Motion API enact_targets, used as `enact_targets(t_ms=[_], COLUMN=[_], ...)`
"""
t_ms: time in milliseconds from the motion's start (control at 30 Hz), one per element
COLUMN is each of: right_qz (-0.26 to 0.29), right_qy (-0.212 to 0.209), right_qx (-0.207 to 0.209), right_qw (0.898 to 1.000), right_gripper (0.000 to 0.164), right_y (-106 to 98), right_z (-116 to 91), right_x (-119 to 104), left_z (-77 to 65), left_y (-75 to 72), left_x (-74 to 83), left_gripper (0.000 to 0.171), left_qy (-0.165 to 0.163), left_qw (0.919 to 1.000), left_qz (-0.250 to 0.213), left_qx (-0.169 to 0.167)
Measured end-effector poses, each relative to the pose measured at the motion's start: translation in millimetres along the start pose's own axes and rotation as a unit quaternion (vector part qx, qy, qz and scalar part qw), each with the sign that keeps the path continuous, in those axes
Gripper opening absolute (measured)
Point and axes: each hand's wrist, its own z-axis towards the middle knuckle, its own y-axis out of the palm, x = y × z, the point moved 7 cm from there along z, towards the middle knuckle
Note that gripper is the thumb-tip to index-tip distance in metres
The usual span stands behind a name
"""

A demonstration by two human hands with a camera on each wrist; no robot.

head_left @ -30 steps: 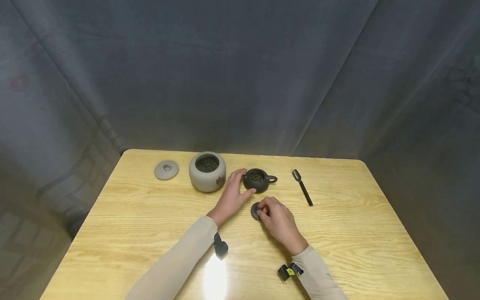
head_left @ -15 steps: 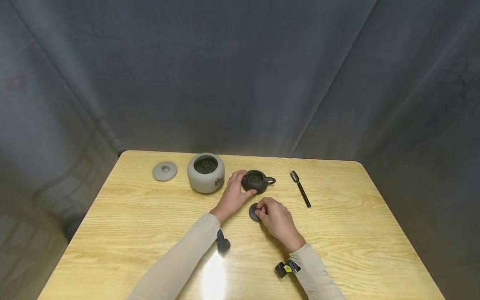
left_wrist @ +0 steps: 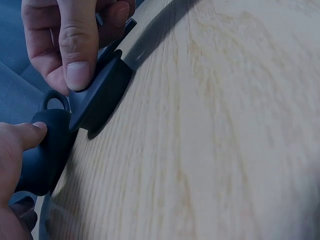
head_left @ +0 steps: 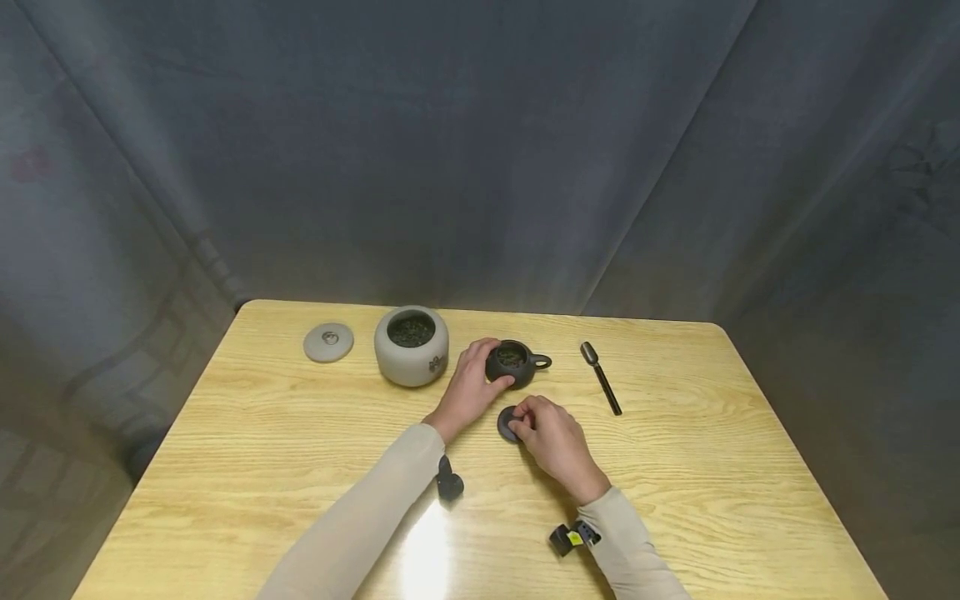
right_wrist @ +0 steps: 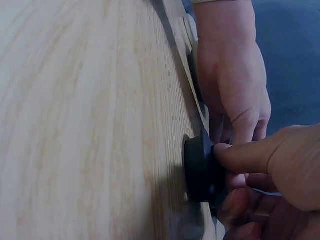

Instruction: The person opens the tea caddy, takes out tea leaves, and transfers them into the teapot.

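A small dark teapot (head_left: 517, 377) stands without its lid, dark leaves showing inside and its loop handle pointing right. My left hand (head_left: 467, 390) holds its left side, thumb (left_wrist: 36, 131) in front and fingers behind. Nearer to me, my right hand (head_left: 557, 442) pinches the dark teapot lid (head_left: 506, 428) from above, its knob hidden by the fingers. In the right wrist view the lid (right_wrist: 197, 167) appears to rest on the tabletop with its inner rim downward. The left wrist view has the lid just beside the teapot body (left_wrist: 52, 145).
A grey jar (head_left: 412, 358) full of dark leaves stands left of my left hand, with its round grey lid (head_left: 327, 343) farther left. To the right lies a scoop (head_left: 602, 379) with a black handle. Grey curtains (head_left: 480, 167) hang behind the wooden table (head_left: 720, 467).
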Motion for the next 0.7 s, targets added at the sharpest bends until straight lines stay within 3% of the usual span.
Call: enact_targets(t_ms=[467,700], right_qz=[-0.011,-0.012], right_qy=[-0.003,-0.02], right_qx=[0.013,0.037], right_qw=[1.0,0.999], right_gripper=[0.015,0.015], right_y=[-3,-22], right_z=[0,9], right_x=[3,1], left_z=[3.3,4.9], left_y=[1.7,-0.4], left_x=[-3.4,-5.1], left_gripper=[0.071,0.071], left_qy=[-0.006,-0.012], left_qw=[0.9997,0.9996], left_qz=[0.016,0.018], left_qx=[-0.015,-0.019])
